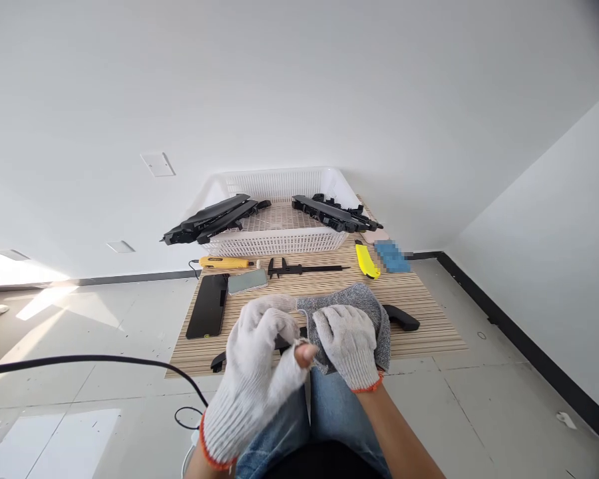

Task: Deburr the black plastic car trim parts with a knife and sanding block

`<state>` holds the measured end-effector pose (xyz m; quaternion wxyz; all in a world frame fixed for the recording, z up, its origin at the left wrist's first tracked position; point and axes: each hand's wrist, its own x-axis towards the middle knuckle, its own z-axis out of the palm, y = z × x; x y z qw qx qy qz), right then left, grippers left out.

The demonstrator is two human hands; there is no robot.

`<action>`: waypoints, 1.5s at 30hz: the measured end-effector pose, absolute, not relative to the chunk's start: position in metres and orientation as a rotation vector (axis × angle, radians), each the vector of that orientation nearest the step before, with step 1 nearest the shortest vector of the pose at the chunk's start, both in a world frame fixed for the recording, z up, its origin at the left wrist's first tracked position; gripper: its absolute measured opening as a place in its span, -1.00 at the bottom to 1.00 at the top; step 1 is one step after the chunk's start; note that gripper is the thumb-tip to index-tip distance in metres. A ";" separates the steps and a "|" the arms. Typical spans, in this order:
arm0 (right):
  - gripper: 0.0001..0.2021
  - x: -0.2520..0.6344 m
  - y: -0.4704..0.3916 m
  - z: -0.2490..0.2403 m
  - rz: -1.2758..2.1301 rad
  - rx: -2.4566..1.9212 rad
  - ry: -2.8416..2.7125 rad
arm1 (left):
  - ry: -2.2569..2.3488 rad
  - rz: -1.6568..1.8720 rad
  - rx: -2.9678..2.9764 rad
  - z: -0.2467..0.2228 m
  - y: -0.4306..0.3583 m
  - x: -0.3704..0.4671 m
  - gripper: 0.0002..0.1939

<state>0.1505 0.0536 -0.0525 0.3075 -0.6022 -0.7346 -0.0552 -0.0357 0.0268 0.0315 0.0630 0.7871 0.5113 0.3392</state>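
Observation:
My left hand [262, 352], in a white knit glove with its thumb tip bare, curls round a long black plastic part [403, 318]. Its fingertips reach the edge of a grey cloth [340, 297]. In a matching glove, my right hand [348, 338] grips the cloth, which is wrapped over the middle of the part. The part lies crosswise above my lap; one end shows right of the cloth, the other left of my left hand. Glove and cloth hide its middle.
A white plastic basket [274, 241] with black plastic parts [329, 211] stands against the wall. On the slatted mat lie a yellow pen-shaped tool [224, 263], calipers [294, 269], a phone [207, 306], a grey-green block [248, 281], a yellow cutter [367, 261] and a blurred blue item [392, 256].

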 end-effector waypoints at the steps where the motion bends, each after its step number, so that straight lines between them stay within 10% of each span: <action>1: -0.73 0.150 0.054 -0.053 -0.131 -1.596 -1.949 | 1.589 0.950 2.410 0.023 0.029 -0.037 -0.88; 12: -0.74 0.153 0.049 -0.054 -0.084 -1.454 -2.092 | 1.766 0.198 2.538 -0.021 0.047 -0.025 -0.84; 45: -0.54 0.140 0.004 -0.075 -0.194 -1.414 -2.070 | 1.926 -0.079 2.330 -0.013 0.043 -0.020 -0.65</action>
